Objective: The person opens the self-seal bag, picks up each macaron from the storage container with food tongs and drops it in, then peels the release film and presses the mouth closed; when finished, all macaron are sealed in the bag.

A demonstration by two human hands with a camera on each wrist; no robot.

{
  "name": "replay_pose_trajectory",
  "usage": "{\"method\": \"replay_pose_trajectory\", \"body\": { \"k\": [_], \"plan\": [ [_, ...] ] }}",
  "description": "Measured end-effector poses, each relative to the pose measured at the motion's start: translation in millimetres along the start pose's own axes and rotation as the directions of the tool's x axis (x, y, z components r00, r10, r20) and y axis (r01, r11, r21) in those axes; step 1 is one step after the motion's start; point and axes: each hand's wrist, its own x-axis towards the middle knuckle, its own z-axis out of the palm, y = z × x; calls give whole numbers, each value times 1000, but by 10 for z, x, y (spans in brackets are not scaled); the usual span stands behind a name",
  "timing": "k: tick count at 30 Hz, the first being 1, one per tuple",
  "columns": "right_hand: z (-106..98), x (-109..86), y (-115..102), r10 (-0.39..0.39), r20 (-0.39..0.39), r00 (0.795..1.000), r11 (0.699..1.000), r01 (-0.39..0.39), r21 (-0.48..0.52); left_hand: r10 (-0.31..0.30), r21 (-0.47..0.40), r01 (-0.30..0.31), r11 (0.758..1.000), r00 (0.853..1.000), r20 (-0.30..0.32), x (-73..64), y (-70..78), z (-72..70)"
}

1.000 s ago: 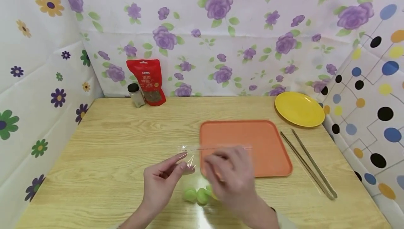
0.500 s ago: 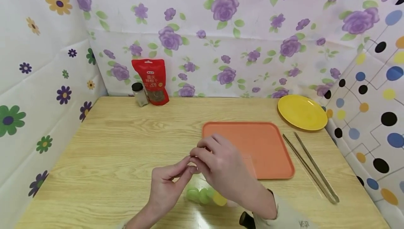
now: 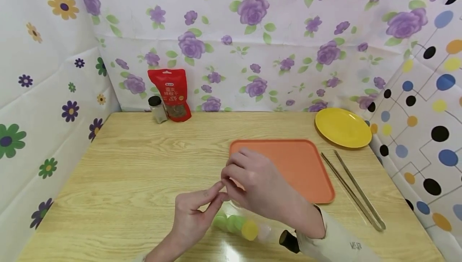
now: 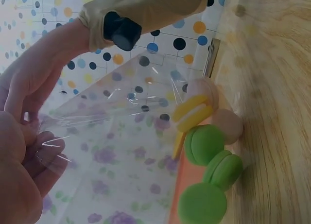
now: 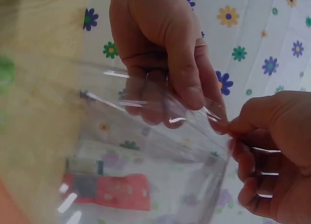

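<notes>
My left hand [image 3: 191,214] and right hand [image 3: 256,185] meet over the front of the table, each pinching the upper edge of a clear plastic bag [image 4: 112,102]. Their fingertips are right beside each other. In the right wrist view the film stretches in creases from the pinched corner [image 5: 227,136]. Several green macarons [image 4: 202,204], a yellow macaron [image 4: 192,112] and pale pink macarons [image 4: 227,125] lie in a row at the bag's lower end, below the hands. The head view shows them hazily, partly behind the right hand.
An orange tray [image 3: 296,165] lies behind the right hand. Metal tongs [image 3: 355,193] rest to its right, with a yellow plate [image 3: 343,127] at the back right corner. A red pouch [image 3: 173,97] and black-capped jar [image 3: 157,110] stand at the back left. Patterned cloth surrounds the table.
The right hand has moved left to the left hand's fingertips and now pinches the bag there. The bag's upper edge, spread wide before, is no longer visible across the tray.
</notes>
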Motion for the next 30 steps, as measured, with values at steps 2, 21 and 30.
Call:
{"method": "replay_pose_trajectory", "body": {
  "k": [2, 21, 30],
  "plan": [
    [22, -32, 40, 37, -44, 998, 995, -32, 95, -11, -12, 11, 1000, 1000, 3, -3, 3, 13],
    [-574, -712, 704, 885, -222, 410, 423, -505, 752, -211, -221, 179, 959, 969, -131, -77, -37, -52],
    [-1013, -1232, 1101, 953, -271, 138, 303, -340, 890, -259, -282, 220, 934, 960, -108, -55, -66, -66]
  ]
}}
